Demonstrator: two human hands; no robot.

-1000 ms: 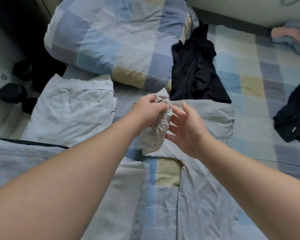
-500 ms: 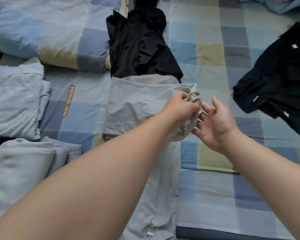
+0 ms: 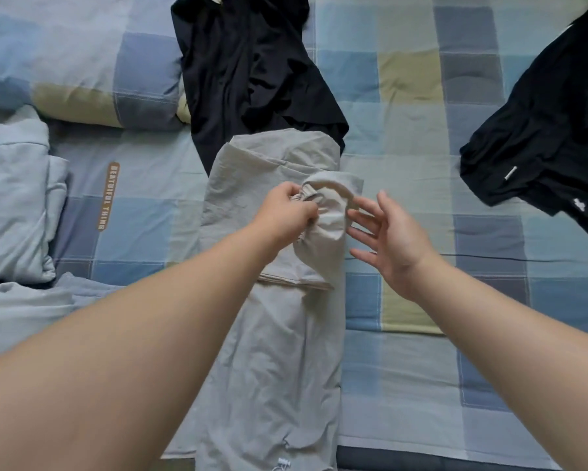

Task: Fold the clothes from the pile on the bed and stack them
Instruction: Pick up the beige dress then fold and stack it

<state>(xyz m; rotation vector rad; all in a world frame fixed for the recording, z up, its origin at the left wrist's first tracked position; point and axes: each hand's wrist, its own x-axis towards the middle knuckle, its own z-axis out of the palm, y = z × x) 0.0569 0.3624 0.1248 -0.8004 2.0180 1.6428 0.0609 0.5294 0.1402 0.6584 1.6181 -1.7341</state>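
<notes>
The grey trousers (image 3: 279, 351) lie flat on the bed (image 3: 414, 351), long axis running straight away from the person. Their far end overlaps the hem of a black garment (image 3: 251, 69). One leg end is doubled back over the trousers' middle, and its gathered cuff (image 3: 326, 212) is lifted clear of the layer below.

Left hand (image 3: 285, 212): over the trousers' middle, fingers curled, pinching the gathered cuff from its left side. The forearm runs roughly along the trousers' long axis.

Right hand (image 3: 387, 232): just beside the trousers' right edge, palm turned toward the cuff, fingers straight and spread, holding nothing. The fingertips are near the cuff fabric; contact cannot be confirmed.

Judgement: the cuff lies directly left of the right hand, which is placed to take the cuff's free side. The coming fold likely runs across the long axis.

A black printed garment (image 3: 550, 130) lies well apart to the trousers' right; folded pale blue clothes (image 3: 10, 198) lie to their left
</notes>
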